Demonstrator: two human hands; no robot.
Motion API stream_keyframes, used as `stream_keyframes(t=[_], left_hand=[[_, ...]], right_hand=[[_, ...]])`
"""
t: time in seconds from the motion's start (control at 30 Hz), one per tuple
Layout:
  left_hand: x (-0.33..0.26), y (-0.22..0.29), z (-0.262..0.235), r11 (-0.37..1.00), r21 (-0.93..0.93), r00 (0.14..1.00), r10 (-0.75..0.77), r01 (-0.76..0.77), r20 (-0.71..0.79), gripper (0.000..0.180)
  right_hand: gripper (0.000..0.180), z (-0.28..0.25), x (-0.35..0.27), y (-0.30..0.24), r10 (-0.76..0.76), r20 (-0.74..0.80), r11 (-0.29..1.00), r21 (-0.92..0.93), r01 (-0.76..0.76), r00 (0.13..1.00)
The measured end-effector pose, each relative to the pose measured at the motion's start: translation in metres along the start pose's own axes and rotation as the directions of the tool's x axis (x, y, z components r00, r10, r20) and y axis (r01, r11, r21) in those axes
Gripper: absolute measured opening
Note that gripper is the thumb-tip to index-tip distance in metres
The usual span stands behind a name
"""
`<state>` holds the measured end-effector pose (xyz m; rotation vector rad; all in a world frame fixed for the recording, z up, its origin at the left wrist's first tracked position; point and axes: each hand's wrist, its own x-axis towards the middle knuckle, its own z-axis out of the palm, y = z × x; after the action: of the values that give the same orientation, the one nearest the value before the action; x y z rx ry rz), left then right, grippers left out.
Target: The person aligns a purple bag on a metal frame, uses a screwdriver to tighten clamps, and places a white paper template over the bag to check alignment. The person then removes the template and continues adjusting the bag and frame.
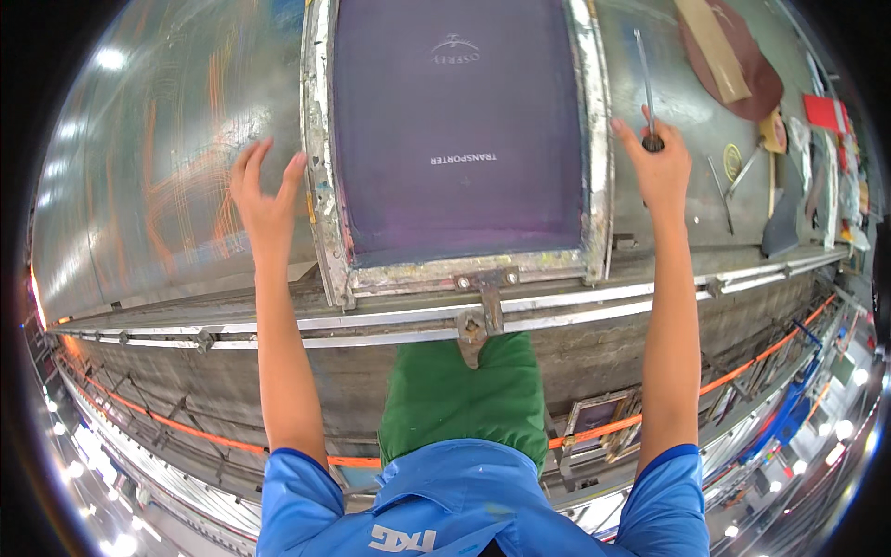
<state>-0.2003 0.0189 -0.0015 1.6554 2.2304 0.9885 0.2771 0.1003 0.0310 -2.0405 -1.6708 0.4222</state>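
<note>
A screen printing frame (594,139) lies on the metal table in front of me, its purple mesh (459,111) bearing small pale printed marks. To its left, my left hand (267,200) is open with the fingers apart; the thumb is close to the frame's left side, and whether it touches I cannot tell. On the other side, my right hand (664,167) holds a screwdriver (644,70), its dark handle in the fingers and its metal shaft pointing away from me. A rusty metal bracket (490,302) sits at the frame's near edge, over the rail.
Metal rails (390,325) run along the table's near edge. At the right lie a wooden-handled squeegee (715,46) on a brown-red piece, thin tools (721,195), a dark grey blade-like piece (784,223) and a red item (824,113). Orange streaks mark the tabletop (176,176) at left.
</note>
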Motion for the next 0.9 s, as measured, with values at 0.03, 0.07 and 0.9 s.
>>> stream_keyframes(t=[0.03,0.07,0.9], left_hand=[[0.013,0.005,0.011,0.999,0.043,1.0,-0.001,0.001,0.013,0.067],[0.024,0.007,0.02,0.998,0.047,0.999,-0.032,0.03,0.036,0.072],[0.006,0.043,0.051,0.951,0.188,0.97,0.24,-0.244,0.046,0.069]], right_hand=[[0.079,0.012,0.016,-0.008,0.004,0.013,1.0,-0.019,-0.004,1.0],[0.087,0.022,0.029,-0.016,0.009,0.026,0.999,-0.037,-0.008,1.0],[0.073,0.05,0.053,-0.029,-0.051,0.168,0.988,-0.137,0.074,0.984]])
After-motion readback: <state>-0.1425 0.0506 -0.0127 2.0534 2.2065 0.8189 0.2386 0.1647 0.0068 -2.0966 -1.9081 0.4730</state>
